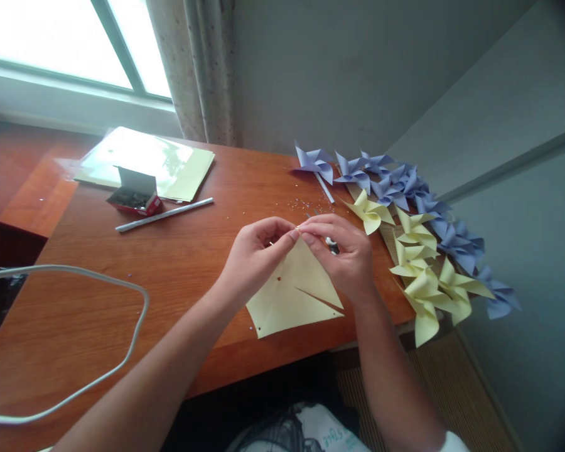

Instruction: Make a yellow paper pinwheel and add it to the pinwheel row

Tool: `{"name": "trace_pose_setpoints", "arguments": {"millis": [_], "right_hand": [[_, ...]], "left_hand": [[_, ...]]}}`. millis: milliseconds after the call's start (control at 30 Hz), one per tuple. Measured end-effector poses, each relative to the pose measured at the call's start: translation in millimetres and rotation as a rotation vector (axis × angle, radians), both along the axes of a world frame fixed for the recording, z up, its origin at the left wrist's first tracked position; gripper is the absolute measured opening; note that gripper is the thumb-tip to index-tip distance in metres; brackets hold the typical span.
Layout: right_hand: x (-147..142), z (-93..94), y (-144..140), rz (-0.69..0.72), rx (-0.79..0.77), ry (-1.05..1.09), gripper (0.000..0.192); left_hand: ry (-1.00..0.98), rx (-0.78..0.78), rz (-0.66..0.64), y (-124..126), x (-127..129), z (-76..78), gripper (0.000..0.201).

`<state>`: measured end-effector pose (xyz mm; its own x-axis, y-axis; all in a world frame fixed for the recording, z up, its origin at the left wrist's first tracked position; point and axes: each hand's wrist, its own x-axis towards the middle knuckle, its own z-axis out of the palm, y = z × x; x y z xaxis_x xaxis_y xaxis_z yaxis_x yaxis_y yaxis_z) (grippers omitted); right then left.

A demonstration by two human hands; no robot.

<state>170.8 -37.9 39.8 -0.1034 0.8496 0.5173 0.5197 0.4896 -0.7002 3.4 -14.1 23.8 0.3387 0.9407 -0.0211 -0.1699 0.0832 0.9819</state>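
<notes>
A pale yellow paper square [306,282] lies near the table's front edge, with a diagonal slit on its right side and small punched holes. At its upper corner the fingertips of both my hands meet. My left hand [263,248] is closed, thumb and forefinger pinching there. My right hand [343,254] pinches the same spot from the other side, so the corner is mostly hidden. Any tiny piece between the fingertips is too small to make out. Partly behind my right hand is a small black and silver object [332,245].
Yellow pinwheels [417,257] and purple pinwheels [390,185] crowd the table's right edge. At the back left are paper sheets in a clear sleeve [188,172], an open small box [136,194] and a paper stick [164,215]. A white cable [144,301] loops at left. Paper bits [306,204] are scattered behind my hands.
</notes>
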Motion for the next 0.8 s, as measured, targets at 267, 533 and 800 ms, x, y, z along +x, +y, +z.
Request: {"name": "trace_pose_setpoints", "arguments": {"millis": [267, 533, 800], "right_hand": [[-1.5, -0.4, -0.7, -0.081, -0.225, 0.138, 0.01], [-1.9, 0.9, -0.4, -0.054, -0.244, 0.123, 0.007], [-2.1, 2.3, -0.3, -0.061, -0.241, 0.099, 0.01]], "left_hand": [[0.073, 0.0, 0.003, -0.9, 0.0, 3.0, 0.028], [0.127, 0.044, 0.014, -2.1, 0.3, 3.2, 0.024], [0.106, 0.077, 0.041, -1.4, 1.1, 0.1, 0.024]]}}
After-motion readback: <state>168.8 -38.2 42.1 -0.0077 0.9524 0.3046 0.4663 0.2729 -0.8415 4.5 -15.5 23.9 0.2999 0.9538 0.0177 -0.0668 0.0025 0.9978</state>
